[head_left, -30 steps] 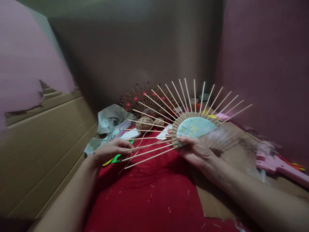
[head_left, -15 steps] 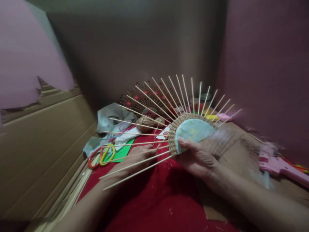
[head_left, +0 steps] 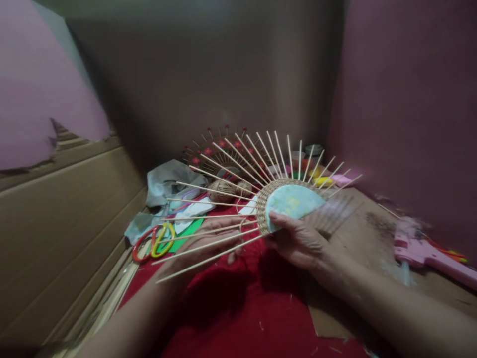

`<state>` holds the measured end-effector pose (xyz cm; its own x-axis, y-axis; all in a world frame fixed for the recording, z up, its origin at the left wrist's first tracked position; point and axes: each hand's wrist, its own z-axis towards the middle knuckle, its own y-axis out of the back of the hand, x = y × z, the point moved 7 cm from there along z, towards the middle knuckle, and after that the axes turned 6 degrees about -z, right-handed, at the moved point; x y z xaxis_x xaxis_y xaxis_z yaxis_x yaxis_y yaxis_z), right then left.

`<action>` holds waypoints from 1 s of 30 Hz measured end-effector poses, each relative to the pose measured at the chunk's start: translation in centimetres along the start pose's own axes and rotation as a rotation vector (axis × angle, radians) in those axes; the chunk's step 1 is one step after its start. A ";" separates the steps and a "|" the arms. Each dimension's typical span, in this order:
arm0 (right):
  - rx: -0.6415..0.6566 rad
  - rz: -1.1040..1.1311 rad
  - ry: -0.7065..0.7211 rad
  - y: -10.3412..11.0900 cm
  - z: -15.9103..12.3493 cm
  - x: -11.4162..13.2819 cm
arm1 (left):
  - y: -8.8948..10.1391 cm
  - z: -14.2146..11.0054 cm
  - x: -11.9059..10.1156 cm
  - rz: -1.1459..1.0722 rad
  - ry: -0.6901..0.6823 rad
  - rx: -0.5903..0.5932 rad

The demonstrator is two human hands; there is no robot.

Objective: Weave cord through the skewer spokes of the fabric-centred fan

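Note:
A half-round fan frame [head_left: 261, 201] has a woven twine band around a pale blue, patterned half-disc [head_left: 294, 200]. Many thin wooden sticks radiate from the band. My right hand [head_left: 298, 241] grips it by the lower left corner of the disc, thumb on the front and fingers behind. My left hand [head_left: 212, 241] reaches behind the lowest sticks, close to the band. A bit of brown twine [head_left: 242, 224] loops around a stick at its fingertips, and the fingers seem closed on it, though sticks partly cover them.
At the back stand a flower-decorated stick fan [head_left: 206, 150] and balls of twine [head_left: 222, 191]. Scissors [head_left: 164, 239] with red and yellow handles lie left by green paper [head_left: 190, 233]. A pink glue gun [head_left: 413, 246] rests right on a cardboard sheet [head_left: 328, 308]. Red cloth [head_left: 238, 323] covers the surface.
My left hand has moved right from the stick tips to behind the lower sticks near the band, bringing the twine along. The scissors handles came into view. The right hand keeps its grip.

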<state>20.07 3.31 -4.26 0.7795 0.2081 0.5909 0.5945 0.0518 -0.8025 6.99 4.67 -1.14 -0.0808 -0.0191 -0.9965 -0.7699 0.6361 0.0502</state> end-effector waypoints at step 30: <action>0.147 0.068 -0.019 -0.8 -0.3 -0.2 | -1.7 0.0 -1.3 0.526 -0.272 -0.069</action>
<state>19.47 2.91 -3.71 0.8123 0.2340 0.5342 0.5041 0.1790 -0.8449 8.39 3.63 0.09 -0.3042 0.4888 -0.8176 -0.7105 0.4553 0.5366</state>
